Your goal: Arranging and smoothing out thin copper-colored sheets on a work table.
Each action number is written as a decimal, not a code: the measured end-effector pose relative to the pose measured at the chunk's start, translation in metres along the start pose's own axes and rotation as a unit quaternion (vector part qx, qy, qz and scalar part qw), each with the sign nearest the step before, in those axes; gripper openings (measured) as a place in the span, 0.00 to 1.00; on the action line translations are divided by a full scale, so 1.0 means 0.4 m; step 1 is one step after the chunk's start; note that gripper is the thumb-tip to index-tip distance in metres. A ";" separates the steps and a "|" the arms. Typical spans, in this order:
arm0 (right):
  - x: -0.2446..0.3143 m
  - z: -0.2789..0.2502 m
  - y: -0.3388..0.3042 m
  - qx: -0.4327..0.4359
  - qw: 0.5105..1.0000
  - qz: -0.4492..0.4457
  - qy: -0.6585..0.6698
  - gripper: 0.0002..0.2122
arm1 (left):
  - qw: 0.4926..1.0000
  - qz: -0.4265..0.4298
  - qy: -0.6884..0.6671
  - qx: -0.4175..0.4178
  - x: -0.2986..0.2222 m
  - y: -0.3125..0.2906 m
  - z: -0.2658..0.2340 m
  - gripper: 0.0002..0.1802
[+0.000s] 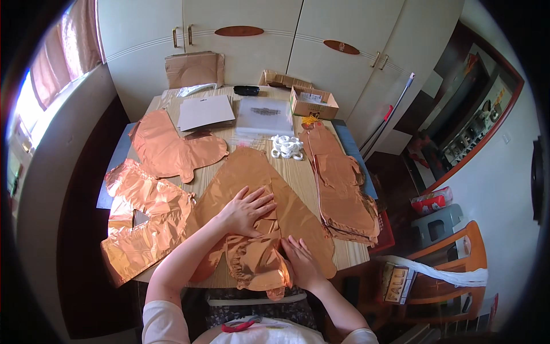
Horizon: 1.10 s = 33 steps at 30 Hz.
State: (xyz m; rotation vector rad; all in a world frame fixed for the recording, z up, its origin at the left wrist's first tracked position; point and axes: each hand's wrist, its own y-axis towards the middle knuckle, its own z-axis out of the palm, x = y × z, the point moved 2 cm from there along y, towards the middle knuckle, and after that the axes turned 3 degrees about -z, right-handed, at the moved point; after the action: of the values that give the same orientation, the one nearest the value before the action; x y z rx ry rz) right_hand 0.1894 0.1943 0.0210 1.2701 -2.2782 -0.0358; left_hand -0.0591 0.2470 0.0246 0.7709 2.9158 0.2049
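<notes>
A large flat copper-coloured foil balloon lies in the middle of the table, its near part folded over and crumpled at the front edge. My left hand rests flat on it with the fingers spread. Beside the crumpled folded part, my right hand lies against the foil, fingers stretched out and touching its right edge. To the left are a shiny letter-shaped foil balloon with a small hole and, behind it, another curved foil balloon.
A stack of folded foil balloons lies on the right. Behind are white ribbon rolls, clear plastic bags, grey-white cards, a black tray and an open cardboard box. A wooden chair stands at right.
</notes>
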 end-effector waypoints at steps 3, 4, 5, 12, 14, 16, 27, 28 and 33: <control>0.008 0.002 0.005 -0.002 1.000 -0.017 0.001 0.26 | 1.000 -0.006 -0.001 -0.003 0.003 -0.004 0.007 0.52; 0.005 0.008 0.003 0.007 1.000 -0.011 -0.005 0.27 | 1.000 -0.008 -0.002 -0.004 0.002 -0.003 0.008 0.52; 0.006 0.010 0.003 0.006 1.000 -0.017 -0.020 0.28 | 1.000 -0.010 -0.004 -0.004 0.001 -0.002 0.009 0.52; 0.020 0.017 0.006 0.044 0.993 -0.041 -0.104 0.31 | 1.000 -0.008 -0.003 0.001 0.000 -0.003 0.002 0.53; 0.023 0.016 0.007 0.054 0.990 -0.046 -0.119 0.31 | 1.000 -0.008 -0.008 -0.003 0.000 -0.002 0.005 0.53; 0.027 0.014 0.010 0.066 0.989 -0.043 -0.123 0.32 | 1.000 -0.004 0.003 0.001 0.000 -0.001 0.005 0.53; 0.028 0.006 0.014 0.061 0.990 -0.027 -0.121 0.33 | 1.000 0.008 -0.011 0.015 0.001 -0.002 -0.005 0.62; 0.030 0.003 0.015 0.064 0.990 -0.027 -0.122 0.32 | 1.000 0.005 -0.011 0.017 0.000 -0.003 -0.005 0.63; 0.006 -0.006 0.017 0.089 0.987 -0.041 -0.127 0.30 | 1.000 0.002 -0.005 0.019 0.000 -0.005 -0.007 0.65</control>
State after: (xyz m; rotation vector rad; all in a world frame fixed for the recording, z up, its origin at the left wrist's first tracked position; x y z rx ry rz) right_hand 0.1843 0.1966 0.0257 1.5263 -2.4889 -0.0257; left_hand -0.0604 0.2449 0.0268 0.7816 2.9164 0.1465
